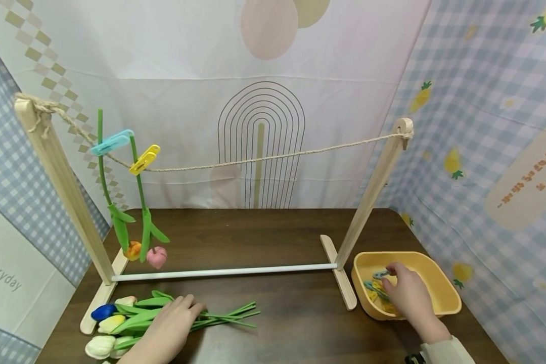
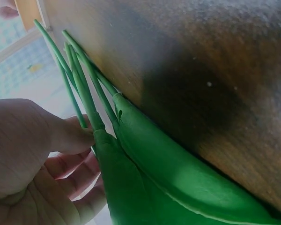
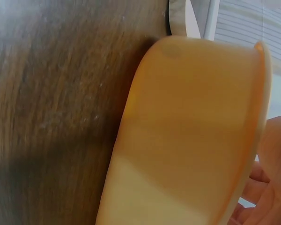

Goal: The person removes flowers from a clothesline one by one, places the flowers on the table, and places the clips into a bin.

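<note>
Artificial tulips [image 1: 138, 318] with blue, yellow and white heads lie in a bunch on the table at the front left. My left hand [image 1: 175, 321] is over their green stems [image 1: 229, 318]; in the left wrist view its thumb and curled fingers pinch a stem. At the right, my right hand [image 1: 409, 290] reaches into a yellow basin [image 1: 441, 283] and pinches a blue clothespin [image 1: 381, 274] between thumb and fingers. More blue and yellow clothespins [image 1: 376, 293] lie below it. The right wrist view shows the basin's outer wall [image 3: 192, 122], which hides the fingertips.
A wooden stand [image 1: 368, 202] holds a sagging twine line [image 1: 264, 158]. From it hang an orange tulip [image 1: 133, 250] under a blue clothespin [image 1: 112, 143] and a pink tulip [image 1: 156, 257] under a yellow clothespin [image 1: 144, 160]. A white rod [image 1: 223, 272] joins the feet.
</note>
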{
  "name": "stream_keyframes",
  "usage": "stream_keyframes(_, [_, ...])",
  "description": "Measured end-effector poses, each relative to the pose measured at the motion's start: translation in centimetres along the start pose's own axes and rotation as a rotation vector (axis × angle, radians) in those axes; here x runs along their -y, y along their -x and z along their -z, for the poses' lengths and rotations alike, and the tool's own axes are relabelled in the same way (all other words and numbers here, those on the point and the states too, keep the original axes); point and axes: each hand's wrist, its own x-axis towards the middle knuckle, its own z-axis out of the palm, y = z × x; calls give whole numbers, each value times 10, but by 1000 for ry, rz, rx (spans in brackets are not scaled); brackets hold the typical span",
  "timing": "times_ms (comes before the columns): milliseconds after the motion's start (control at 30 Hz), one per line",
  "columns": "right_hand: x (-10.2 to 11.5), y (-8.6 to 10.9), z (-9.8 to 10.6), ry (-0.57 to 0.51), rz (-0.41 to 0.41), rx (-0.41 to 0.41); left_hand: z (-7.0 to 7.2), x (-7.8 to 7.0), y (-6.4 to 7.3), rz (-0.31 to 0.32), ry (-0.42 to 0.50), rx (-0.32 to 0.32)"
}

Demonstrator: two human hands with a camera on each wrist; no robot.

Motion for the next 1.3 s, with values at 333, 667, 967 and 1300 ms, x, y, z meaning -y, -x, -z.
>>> stream_keyframes(333, [-6,-4,4,25,-42,98,2,3,-2,10,41,73])
stream_keyframes(667, [-9,-5,1,32,-81,139,4,3,-1,-12,49,42])
stream_keyframes(967, [-8,-5,3,32,-91,143,7,1,0,-21,38,-34])
stream_keyframes(1300, [0,-5,5,-1,-28,65,6,-3,-1,29,38,-137])
